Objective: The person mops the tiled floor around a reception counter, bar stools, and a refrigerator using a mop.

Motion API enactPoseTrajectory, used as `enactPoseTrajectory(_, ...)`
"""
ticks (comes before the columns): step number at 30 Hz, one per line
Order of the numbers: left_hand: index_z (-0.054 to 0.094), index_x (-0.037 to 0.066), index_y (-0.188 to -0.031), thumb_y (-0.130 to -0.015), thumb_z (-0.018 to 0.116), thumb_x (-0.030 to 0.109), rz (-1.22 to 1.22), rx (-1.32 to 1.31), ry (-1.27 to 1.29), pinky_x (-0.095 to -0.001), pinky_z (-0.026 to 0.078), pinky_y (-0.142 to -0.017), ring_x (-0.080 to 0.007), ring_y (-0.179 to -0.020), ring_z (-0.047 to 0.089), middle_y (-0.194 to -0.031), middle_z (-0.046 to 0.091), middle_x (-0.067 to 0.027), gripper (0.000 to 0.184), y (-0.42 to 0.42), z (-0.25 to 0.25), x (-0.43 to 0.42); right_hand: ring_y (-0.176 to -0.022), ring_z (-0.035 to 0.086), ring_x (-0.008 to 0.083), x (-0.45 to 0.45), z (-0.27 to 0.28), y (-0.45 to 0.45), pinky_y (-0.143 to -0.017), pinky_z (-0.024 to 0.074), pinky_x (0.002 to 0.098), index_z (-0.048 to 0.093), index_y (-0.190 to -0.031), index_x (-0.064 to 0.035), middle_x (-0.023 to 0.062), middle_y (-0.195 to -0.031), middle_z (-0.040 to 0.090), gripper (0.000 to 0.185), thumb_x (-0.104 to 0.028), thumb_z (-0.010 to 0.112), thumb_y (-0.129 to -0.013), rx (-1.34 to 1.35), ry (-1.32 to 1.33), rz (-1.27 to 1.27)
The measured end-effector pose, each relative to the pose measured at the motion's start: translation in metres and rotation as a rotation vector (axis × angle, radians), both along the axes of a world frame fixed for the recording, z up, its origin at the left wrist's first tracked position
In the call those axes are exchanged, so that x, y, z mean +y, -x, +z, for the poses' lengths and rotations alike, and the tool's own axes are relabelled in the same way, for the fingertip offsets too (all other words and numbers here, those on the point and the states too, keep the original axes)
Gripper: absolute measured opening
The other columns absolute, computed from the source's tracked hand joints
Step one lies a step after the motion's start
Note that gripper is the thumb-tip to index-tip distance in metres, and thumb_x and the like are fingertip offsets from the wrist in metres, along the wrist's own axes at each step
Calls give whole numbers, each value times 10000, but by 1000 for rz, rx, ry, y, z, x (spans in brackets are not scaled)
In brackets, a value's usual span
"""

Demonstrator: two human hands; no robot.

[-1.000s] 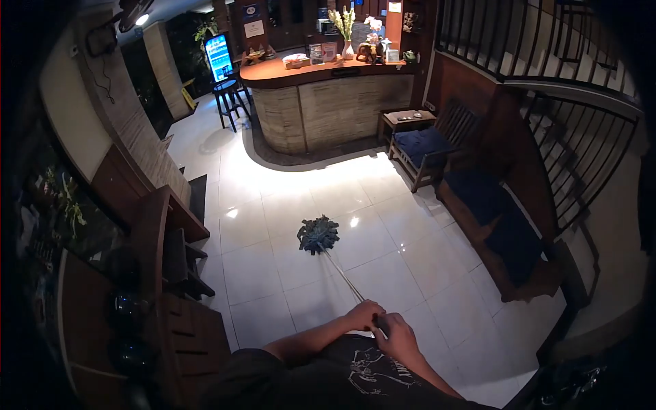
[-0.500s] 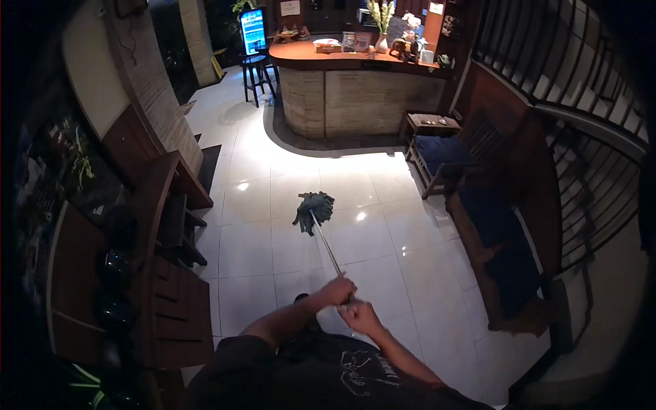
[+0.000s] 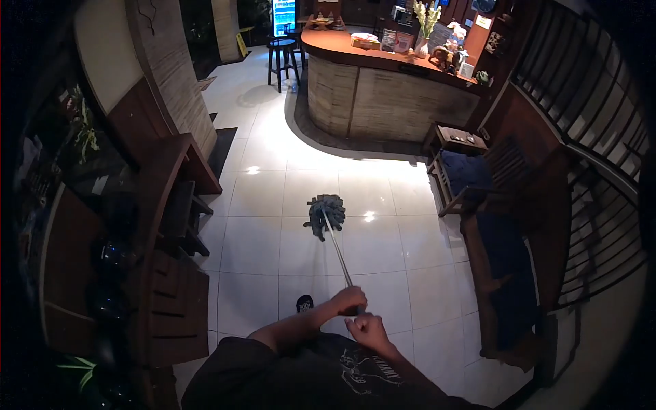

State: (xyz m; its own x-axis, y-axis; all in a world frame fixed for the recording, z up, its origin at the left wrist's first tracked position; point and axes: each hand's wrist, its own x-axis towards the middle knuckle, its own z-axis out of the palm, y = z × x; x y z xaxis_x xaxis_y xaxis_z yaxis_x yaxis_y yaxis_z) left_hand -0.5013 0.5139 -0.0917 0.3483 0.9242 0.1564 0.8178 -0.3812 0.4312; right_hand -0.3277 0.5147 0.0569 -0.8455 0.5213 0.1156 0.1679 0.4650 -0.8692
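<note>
A string mop with grey-green strands rests on the white tiled floor ahead of me. Its thin pale handle slants back toward my body. My left hand is wrapped around the handle, farther along it. Close behind, near the handle's top end, my right hand is also closed on it. My fingers hide the part of the handle they grip. A dark shoe shows on the floor left of my left hand.
A curved counter with a wooden top stands ahead, with a black stool beside it. On the right are a wooden chair and a bench with blue cushions. Wooden furniture lines the left side. Glossy tiles cover the floor.
My view has turned left, so the counter and chair sit farther right. The mop head and both hands appear slightly farther right. A shoe now shows more fully. Both hands keep their grip.
</note>
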Motion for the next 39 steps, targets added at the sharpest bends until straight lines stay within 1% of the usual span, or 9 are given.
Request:
enactPoseTrajectory(6,607,122,-677,-764,696,238,260,-473,-359,-412,503,-890,-310,-823,619,-815,621,-104,171,141,-61,51,-487,450,117,45,-16,149,-509,393,322,481,-551,5,85,-498,481,459,-166,714,-909,36,26,-85)
enactPoseTrajectory(8,597,100,-716,-760,714,173,262,-173,-156,-407,497,-909,-320,-889,630,-872,634,-121,145,177,-38,45,-622,526,102,55,-36,186,-629,448,286,544,-655,-10,70,-599,548,331,-128,679,-933,100,118,-22)
enactPoseTrajectory(11,582,66,-770,-771,736,98,475,-211,-217,-414,498,-908,-336,-1019,630,-973,653,-154,157,194,-1,7,-768,569,101,61,-11,218,-779,466,277,585,-807,-16,68,-711,583,172,-92,653,-946,276,773,-86)
enactPoseTrajectory(16,629,49,-850,-822,771,68,828,-737,-163,-407,531,-837,-349,-1029,676,-1111,678,-184,146,216,85,-71,-907,623,242,82,-68,221,-837,507,353,589,-1038,-8,153,-988,613,208,-54,679,-856,-41,85,-73)
enactPoseTrajectory(21,672,23,-864,-785,826,90,962,-570,-236,-353,565,-870,-300,-1084,693,-1132,709,-191,185,215,115,-157,-1209,516,398,50,-73,268,-1036,436,444,521,-1285,-46,192,-1231,568,572,-34,707,-743,-44,-287,260)
enactPoseTrajectory(26,703,30,-932,-753,838,52,947,-664,-77,-363,550,-936,-299,-1202,640,-1221,684,-192,225,181,150,-189,-1122,584,388,17,-69,358,-1031,427,486,649,-1110,-46,194,-1135,632,372,-181,728,-773,274,-417,584)
enactPoseTrajectory(29,704,41,-1036,-748,843,62,956,-539,-65,-385,549,-945,-315,-1195,642,-1244,673,-192,320,177,176,-209,-955,656,354,12,-76,382,-982,453,470,731,-883,-97,152,-892,693,230,-305,691,-793,-335,-545,960)
enactPoseTrajectory(33,691,31,-1112,-795,821,185,1042,-457,51,-416,568,-903,-355,-1096,681,-1240,660,-218,376,161,258,-188,-823,672,327,41,-109,385,-903,483,455,717,-729,-122,118,-725,681,203,-316,667,-759,-183,-470,820)
enactPoseTrajectory(39,707,29,-1047,-891,702,117,1232,-402,36,-418,563,-876,-363,-1073,680,-1253,638,-249,180,167,216,-105,-835,655,336,113,-113,407,-850,507,446,693,-728,-96,145,-758,661,138,-234,691,-729,-119,-451,753)
